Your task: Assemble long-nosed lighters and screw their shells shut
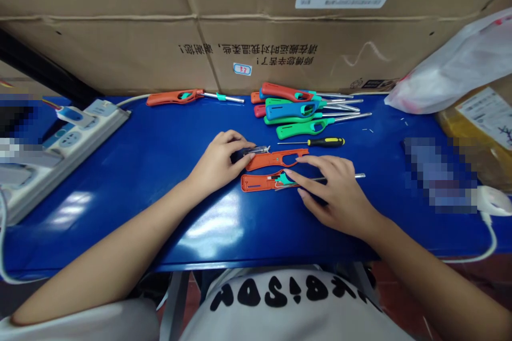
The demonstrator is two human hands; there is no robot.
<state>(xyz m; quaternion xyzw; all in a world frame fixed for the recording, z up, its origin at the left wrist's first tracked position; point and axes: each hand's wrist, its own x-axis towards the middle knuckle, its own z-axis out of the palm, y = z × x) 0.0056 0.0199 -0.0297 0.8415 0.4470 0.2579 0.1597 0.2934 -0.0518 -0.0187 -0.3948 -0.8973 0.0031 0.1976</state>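
Note:
My left hand [224,159] pinches a dark see-through fuel tank [258,150] by one end, just above the left end of an empty orange lighter shell half [264,160]. Below that lies the other orange shell half [248,183], holding a teal trigger [284,178], thin wires and a metal barrel [360,176]. My right hand [334,192] is open, its fingers spread over the right part of both halves; the fingertips are at the trigger and the empty half's loop. A yellow-and-black screwdriver [326,142] lies behind the halves.
Several lighters [294,112] in red, blue and green are piled at the back. One orange lighter [174,97] lies back left. A power strip [72,144] runs along the left side. A cardboard box [152,48] walls the back, with a plastic bag [448,64] at the right.

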